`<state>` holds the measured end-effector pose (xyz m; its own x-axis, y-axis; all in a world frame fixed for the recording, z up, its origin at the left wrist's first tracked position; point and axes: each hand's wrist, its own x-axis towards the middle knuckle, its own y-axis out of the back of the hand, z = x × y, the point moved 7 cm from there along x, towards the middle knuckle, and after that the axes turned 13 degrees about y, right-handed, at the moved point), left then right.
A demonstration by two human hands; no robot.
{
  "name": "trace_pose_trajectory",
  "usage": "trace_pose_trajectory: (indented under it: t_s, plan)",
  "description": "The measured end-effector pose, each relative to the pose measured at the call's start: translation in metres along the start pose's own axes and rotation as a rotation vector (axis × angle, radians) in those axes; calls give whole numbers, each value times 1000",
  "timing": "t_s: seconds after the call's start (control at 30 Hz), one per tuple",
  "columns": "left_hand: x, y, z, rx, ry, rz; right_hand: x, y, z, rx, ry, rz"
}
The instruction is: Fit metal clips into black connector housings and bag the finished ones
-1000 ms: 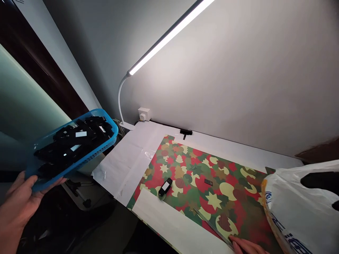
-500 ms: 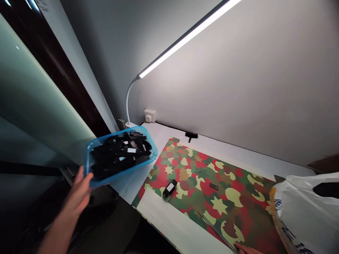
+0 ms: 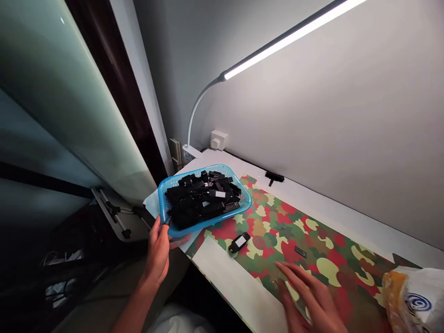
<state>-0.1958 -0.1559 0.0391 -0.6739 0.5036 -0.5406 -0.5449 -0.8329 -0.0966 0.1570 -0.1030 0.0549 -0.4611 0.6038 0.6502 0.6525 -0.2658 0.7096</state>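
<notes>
My left hand (image 3: 159, 254) grips the near left corner of a blue plastic basket (image 3: 222, 219), thumb on its rim. Many small black plastic pieces (image 3: 197, 199), some with white labels, fill the basket. It is at the table's left end, overlapping the camouflage-patterned sheet's edge. Over the patterned sheet (image 3: 328, 270), my right hand (image 3: 308, 300) has its fingers apart and holds nothing that I can see. A thin strip partly shows below that hand. Between the hands lies a black device with a white label (image 3: 239, 242). A small dark flat piece (image 3: 300, 251) is beyond my right fingers.
A white plastic bag (image 3: 423, 296) stands at the right. A lit bar lamp (image 3: 277, 46) on a bent neck reaches over the table from the back left. Near the wall are a white plug (image 3: 218, 139) and a black object (image 3: 274, 177). A pale strip (image 3: 225, 273) runs along the front.
My left hand has brought the basket rightward onto the table's left end. The right hand has let go of a thin long tool and moved further into view. The view has turned left.
</notes>
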Motion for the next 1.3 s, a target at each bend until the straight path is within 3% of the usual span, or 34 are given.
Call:
trace_pose_trajectory:
  t_s: [0.1,0.2,0.33,0.43,0.77,1.0,1.17,1.3]
  plan:
    - [-1,11,-12,-87,52,-11,76,-32,-57,273,144,-91]
    - [-1,19,-20,-144,51,-67,131,-74,-108,426,296,-235]
    - [-2,29,-34,-173,60,-61,158,-130,-147,445,576,-532]
    - [-3,30,-40,-178,68,-79,159,-148,-148,332,693,-606]
    - [6,26,-38,-146,100,-165,158,-135,-133,94,692,-463]
    - [-1,22,-31,-164,95,-199,150,-120,-117,180,592,-335]
    - [-4,27,-21,-93,78,-147,125,-83,-100,295,436,-91]
    - [-4,32,1,40,-65,7,80,-51,-58,269,160,80]
